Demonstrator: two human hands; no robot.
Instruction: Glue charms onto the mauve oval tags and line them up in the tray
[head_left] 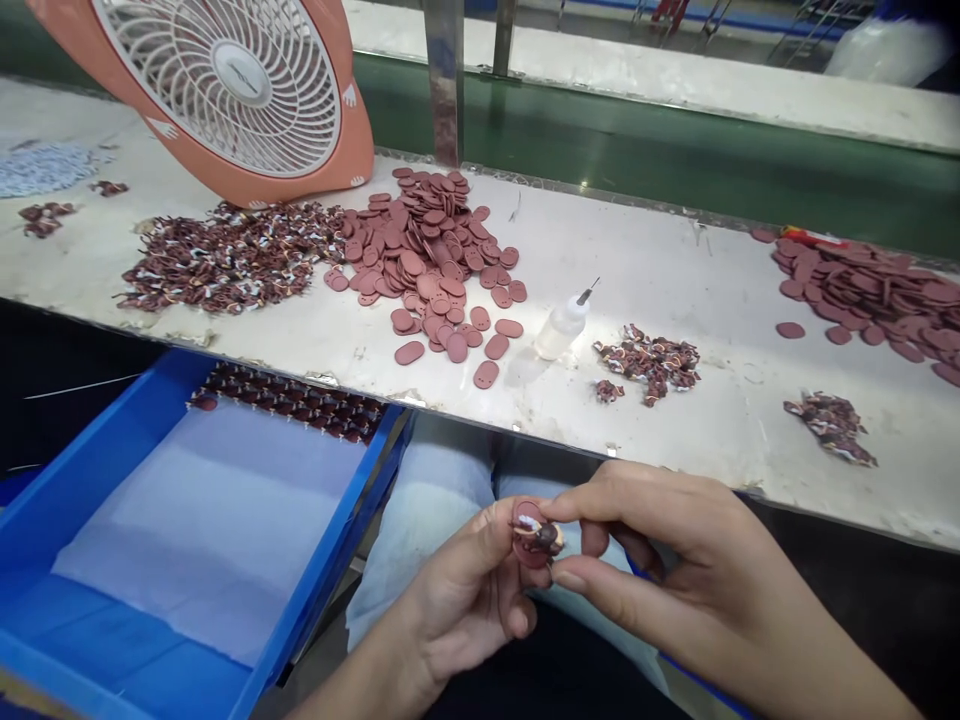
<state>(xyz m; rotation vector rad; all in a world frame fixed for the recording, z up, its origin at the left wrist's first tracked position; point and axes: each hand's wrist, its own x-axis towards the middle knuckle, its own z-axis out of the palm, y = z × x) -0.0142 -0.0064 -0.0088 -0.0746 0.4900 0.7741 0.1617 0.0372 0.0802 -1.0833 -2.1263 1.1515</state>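
Over my lap, my left hand (480, 580) pinches a small reddish-brown oval disc (529, 553) with a little dark brown figure (546, 538) on its face. My right hand (652, 560) has its thumb and index finger at the right edge of this piece, apparently touching the figure. White and cream bits show on the figure; its finer shape is too small to make out. On the table beyond lie a heap of oval discs (442, 250), a clear needle-tipped bottle (561, 328) and a small cluster of dark brown figures (651, 362).
An orange fan (360, 130) stands at the back left, behind a large pile of brown figures (225, 255). Below the table edge, a blue tray (300, 590) holds a white sheet and rows of figures (292, 402). More discs (877, 290) lie at the right.
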